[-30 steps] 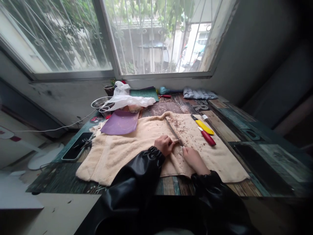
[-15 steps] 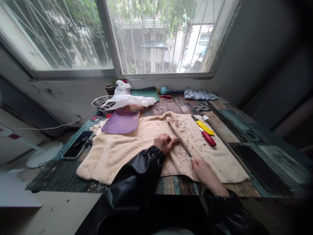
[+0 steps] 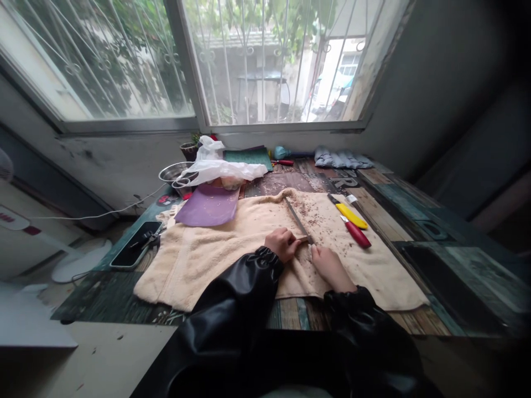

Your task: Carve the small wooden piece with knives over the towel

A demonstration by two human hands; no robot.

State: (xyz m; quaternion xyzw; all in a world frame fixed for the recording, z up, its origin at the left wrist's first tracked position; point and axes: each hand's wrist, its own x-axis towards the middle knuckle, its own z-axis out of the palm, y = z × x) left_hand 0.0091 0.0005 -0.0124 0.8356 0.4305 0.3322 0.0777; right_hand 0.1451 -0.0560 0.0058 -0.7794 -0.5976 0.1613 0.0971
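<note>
"What's at the left?"

"A phone (image 3: 126, 255) by the left edge of the table (image 3: 103, 298), with keys (image 3: 151, 237) on it (a dark tangle, hard to sort out). Then a beige towel (image 3: 203, 249) spreads across the middle, almost down to the near edge, with a purple sheet (image 3: 207, 209) over its far left corner."

"And the left hand (image 3: 282, 244)?"

"Resting on the towel, near the middle of the table's near edge, fingers pinching a wood piece (image 3: 303, 239). It's slim, brownish and plain; only the tip sticks out to the right, the rest is under the fingers."

"What meets that tip?"

"A file (image 3: 296, 216): long, narrow, dark grey, slanting from the towel's far edge toward the person. I can't make out its surface, nor whether it presses on the wood. The right hand (image 3: 329, 266) is clenched around its near end, so any handle is hidden. Brown crumbs (image 3: 306, 209) lie scattered around it."

"Further right?"

"A yellow-handled knife (image 3: 351, 216) and a red-handled knife (image 3: 357, 234), side by side toward the towel's right edge."

"Any writing?"

"A white tag (image 3: 351, 198) just beyond them, too small to read. Toward the table's far edge, a printed R (image 3: 350, 181); nearer the right edge, an outline that may be a D (image 3: 432, 231)."
</note>
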